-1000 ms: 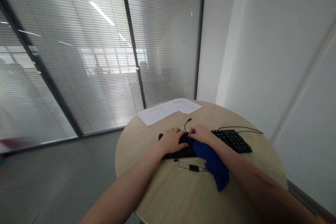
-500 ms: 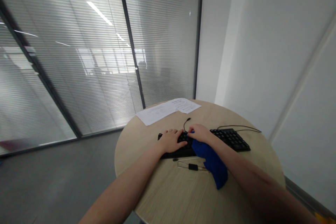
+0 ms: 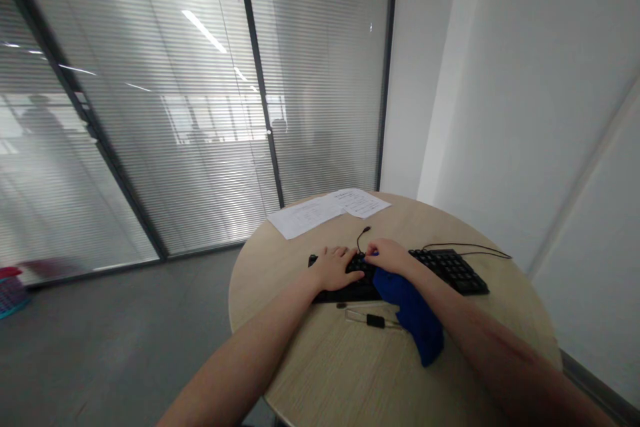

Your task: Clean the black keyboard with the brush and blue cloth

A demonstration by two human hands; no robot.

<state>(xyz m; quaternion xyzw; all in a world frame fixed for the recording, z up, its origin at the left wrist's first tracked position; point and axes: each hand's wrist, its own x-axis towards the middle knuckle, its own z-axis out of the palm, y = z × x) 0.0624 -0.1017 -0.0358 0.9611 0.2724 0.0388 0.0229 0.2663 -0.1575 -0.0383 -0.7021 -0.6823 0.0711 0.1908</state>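
A black keyboard lies across the round table, partly covered by both hands. My left hand rests on its left part with the fingers spread. Over the middle keys, my right hand is closed in a pinch on a blue cloth. The cloth hangs from the fingers below the right wrist, and its lower end lies on the table. Just in front of the keyboard lies a thin wire-like tool with a black middle piece; the cloth hides its right end.
Printed sheets of paper lie at the back of the wooden table. A short cable with a plug sits behind the keyboard, and a black cable loops at the right. Glass partitions with blinds and a white wall stand beyond.
The camera view has turned slightly left, shifting everything to the right. A basket has come into view at the far left. The hands keep nearly the same places on the keyboard.
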